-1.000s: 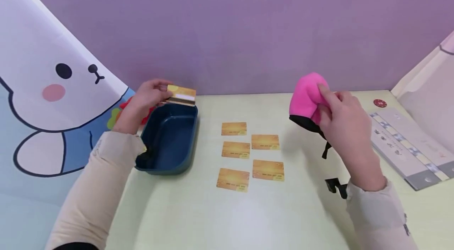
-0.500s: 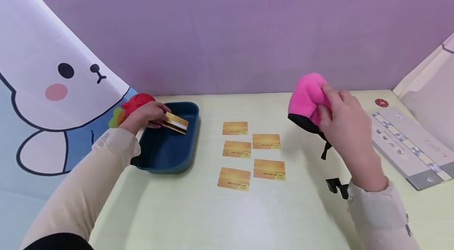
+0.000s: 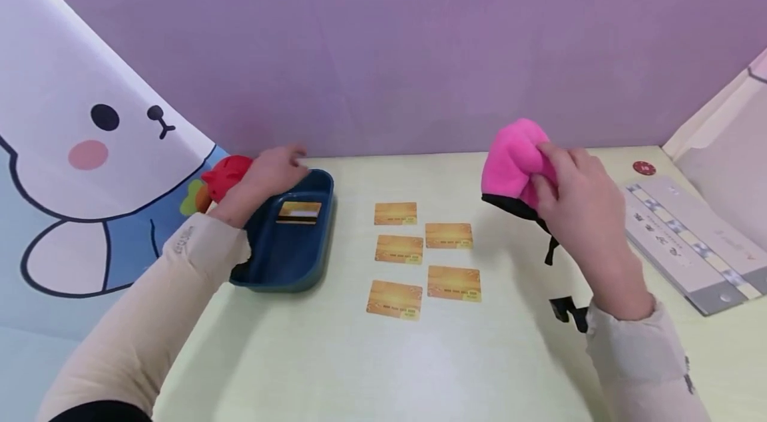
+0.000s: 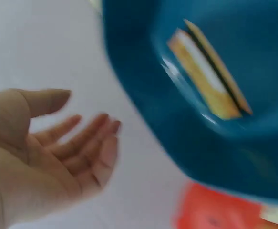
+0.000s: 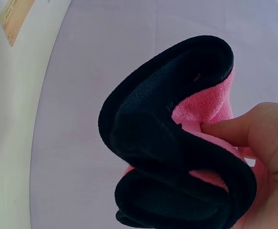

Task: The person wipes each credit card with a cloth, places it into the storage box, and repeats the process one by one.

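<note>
My left hand point(image 3: 272, 176) is above the far left rim of a dark blue tray point(image 3: 326, 235), its fingers loosely bent with nothing in them. Inside the tray lies a gold card point(image 3: 299, 213), showing a white strip and a dark stripe. In the left wrist view the hand point(image 4: 67, 152) is apart from the tray. My right hand point(image 3: 578, 209) pinches a soft pink fleece item point(image 3: 509, 159) with a black-edged opening, held above the table. The right wrist view shows its black lining point(image 5: 148, 138), folded over; a dark cord point(image 3: 551, 250) dangles below.
Several gold cards point(image 3: 398, 249) lie face up mid-table. A red piggy-shaped object point(image 3: 226, 174) sits behind the tray's left side. At right are a grey-white booklet or box point(image 3: 689, 242), a red chip point(image 3: 644, 168) and a black piece point(image 3: 569, 314). A purple cloth point(image 3: 383, 62) rises behind.
My left hand lowered the gold card into the tray and let go of it, then moved up and away. My right hand still holds the pink item in almost the same place.
</note>
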{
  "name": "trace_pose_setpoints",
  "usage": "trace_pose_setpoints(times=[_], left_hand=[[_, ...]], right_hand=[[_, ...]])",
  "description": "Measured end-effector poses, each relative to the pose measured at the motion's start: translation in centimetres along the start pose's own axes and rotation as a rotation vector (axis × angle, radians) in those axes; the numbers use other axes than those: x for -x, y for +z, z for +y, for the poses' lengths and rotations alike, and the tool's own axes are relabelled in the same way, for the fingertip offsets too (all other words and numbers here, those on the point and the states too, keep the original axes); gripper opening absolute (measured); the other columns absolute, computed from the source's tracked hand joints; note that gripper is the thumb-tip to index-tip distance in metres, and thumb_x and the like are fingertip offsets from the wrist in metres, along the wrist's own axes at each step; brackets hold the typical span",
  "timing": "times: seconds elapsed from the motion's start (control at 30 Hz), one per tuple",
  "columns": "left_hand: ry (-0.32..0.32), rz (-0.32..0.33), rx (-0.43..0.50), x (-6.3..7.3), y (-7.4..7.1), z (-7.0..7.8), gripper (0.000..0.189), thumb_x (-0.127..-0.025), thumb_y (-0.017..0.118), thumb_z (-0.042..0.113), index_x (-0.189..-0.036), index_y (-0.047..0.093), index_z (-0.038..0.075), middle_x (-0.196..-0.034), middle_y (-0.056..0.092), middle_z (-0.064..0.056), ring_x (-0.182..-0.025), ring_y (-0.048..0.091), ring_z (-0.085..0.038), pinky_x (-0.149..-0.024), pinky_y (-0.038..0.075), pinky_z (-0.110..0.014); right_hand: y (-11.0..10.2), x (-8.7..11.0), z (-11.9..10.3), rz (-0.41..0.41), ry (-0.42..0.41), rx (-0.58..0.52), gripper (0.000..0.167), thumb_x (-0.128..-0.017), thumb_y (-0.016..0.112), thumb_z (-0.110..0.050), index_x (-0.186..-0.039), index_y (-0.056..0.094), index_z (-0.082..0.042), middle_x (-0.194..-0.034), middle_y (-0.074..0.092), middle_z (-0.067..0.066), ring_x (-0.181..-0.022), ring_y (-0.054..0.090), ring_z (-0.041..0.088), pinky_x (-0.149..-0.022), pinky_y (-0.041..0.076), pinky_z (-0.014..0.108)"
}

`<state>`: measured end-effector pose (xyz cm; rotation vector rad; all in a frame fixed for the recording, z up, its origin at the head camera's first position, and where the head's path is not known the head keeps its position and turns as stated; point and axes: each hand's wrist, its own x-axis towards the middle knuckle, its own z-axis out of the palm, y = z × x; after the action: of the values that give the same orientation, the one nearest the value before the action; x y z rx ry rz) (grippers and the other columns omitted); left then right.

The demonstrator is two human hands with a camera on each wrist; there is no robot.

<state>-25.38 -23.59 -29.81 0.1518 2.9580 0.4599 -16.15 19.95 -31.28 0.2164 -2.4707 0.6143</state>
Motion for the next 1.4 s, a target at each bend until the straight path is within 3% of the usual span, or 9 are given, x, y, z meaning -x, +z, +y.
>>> trace_pose_setpoints(times=[0.1, 0.23, 0.33, 0.43, 0.6, 0.73, 0.83, 1.2, 1.4], left_hand=[[0.128, -0.058, 0.017, -0.5, 0.6, 4.2, 0.043, -0.102, 0.055, 0.023, -0.143, 0.05, 0.009, -0.132, 0.062, -0.02, -0.115, 0.062, -0.035, -0.095, 0.053, -0.048], [0.193, -0.249, -0.063, -1.8, 2.9, 8.8, 0.044, -0.101, 0.058, 0.029, -0.143, 0.053, 0.015, -0.135, 0.062, -0.012, -0.118, 0.061, -0.026, -0.098, 0.052, -0.043], [0.21, -0.366, -0.181, -3.0, 4.9, 10.9, 0.05, -0.1, 0.059, 0.031, -0.147, 0.049, 0.015, -0.144, 0.056, -0.009, -0.127, 0.056, -0.024, -0.107, 0.046, -0.043], [0.221, -0.434, -0.26, -4.3, 6.7, 12.1, 0.058, -0.098, 0.061, 0.03, -0.15, 0.044, 0.012, -0.152, 0.048, -0.009, -0.133, 0.049, -0.025, -0.112, 0.041, -0.043], [0.141, -0.502, -0.314, -5.6, 8.9, 12.4, 0.063, -0.092, 0.067, 0.029, -0.147, 0.044, 0.012, -0.141, 0.052, -0.008, -0.119, 0.051, -0.023, -0.104, 0.045, -0.042], [0.137, -0.475, -0.374, -5.9, 9.7, 12.1, 0.06, -0.088, 0.072, 0.028, -0.141, 0.048, 0.013, -0.125, 0.054, -0.006, -0.108, 0.052, -0.023, -0.096, 0.048, -0.04], [0.156, -0.447, -0.401, -6.0, 9.9, 11.6, 0.059, -0.087, 0.074, 0.028, -0.139, 0.049, 0.013, -0.123, 0.054, -0.005, -0.107, 0.051, -0.023, -0.096, 0.048, -0.039], [0.155, -0.441, -0.424, -6.6, 9.9, 10.4, 0.044, -0.086, 0.072, 0.031, -0.121, 0.053, 0.013, -0.115, 0.052, -0.007, -0.107, 0.046, -0.025, -0.086, 0.042, -0.037], [0.138, -0.456, -0.397, -6.8, 9.9, 10.3, 0.051, -0.085, 0.075, 0.031, -0.125, 0.049, 0.013, -0.118, 0.051, -0.008, -0.11, 0.045, -0.026, -0.092, 0.043, -0.039]], right_hand=[[-0.1, -0.1, 0.3, 0.0, -0.007, 0.003, 0.042, -0.094, 0.062, -0.011, -0.136, 0.059, -0.006, -0.118, 0.06, 0.025, -0.11, 0.054, 0.046, -0.077, 0.044, 0.067], [-0.3, 0.1, 0.8, -0.022, -0.014, 0.021, 0.043, -0.094, 0.063, -0.011, -0.137, 0.059, -0.006, -0.117, 0.06, 0.025, -0.108, 0.053, 0.045, -0.076, 0.045, 0.065], [-0.4, 0.2, 0.9, -0.035, -0.017, 0.031, 0.042, -0.094, 0.062, -0.01, -0.136, 0.059, -0.005, -0.117, 0.06, 0.025, -0.107, 0.053, 0.045, -0.075, 0.045, 0.065], [-0.4, 0.4, 0.9, -0.043, -0.014, 0.039, 0.042, -0.094, 0.062, -0.011, -0.136, 0.059, -0.005, -0.118, 0.06, 0.024, -0.108, 0.053, 0.044, -0.076, 0.045, 0.064], [-0.3, 0.6, 0.8, -0.051, -0.015, 0.038, 0.042, -0.094, 0.063, -0.011, -0.135, 0.059, -0.005, -0.119, 0.06, 0.025, -0.108, 0.054, 0.044, -0.077, 0.046, 0.064], [-0.2, 0.6, 0.6, -0.032, -0.021, 0.029, 0.041, -0.093, 0.064, -0.009, -0.134, 0.06, -0.005, -0.118, 0.061, 0.025, -0.107, 0.055, 0.044, -0.077, 0.046, 0.064], [0.0, 0.6, 0.5, -0.024, -0.027, 0.024, 0.04, -0.093, 0.064, -0.009, -0.133, 0.061, -0.006, -0.117, 0.061, 0.024, -0.106, 0.055, 0.044, -0.076, 0.046, 0.064], [0.1, 0.4, 0.2, -0.022, -0.039, 0.023, 0.041, -0.093, 0.065, -0.009, -0.133, 0.061, -0.005, -0.116, 0.061, 0.025, -0.104, 0.055, 0.044, -0.075, 0.047, 0.063], [0.1, 0.3, 0.1, -0.035, -0.033, 0.028, 0.041, -0.093, 0.064, -0.009, -0.134, 0.06, -0.005, -0.116, 0.061, 0.024, -0.103, 0.055, 0.044, -0.075, 0.047, 0.063]])
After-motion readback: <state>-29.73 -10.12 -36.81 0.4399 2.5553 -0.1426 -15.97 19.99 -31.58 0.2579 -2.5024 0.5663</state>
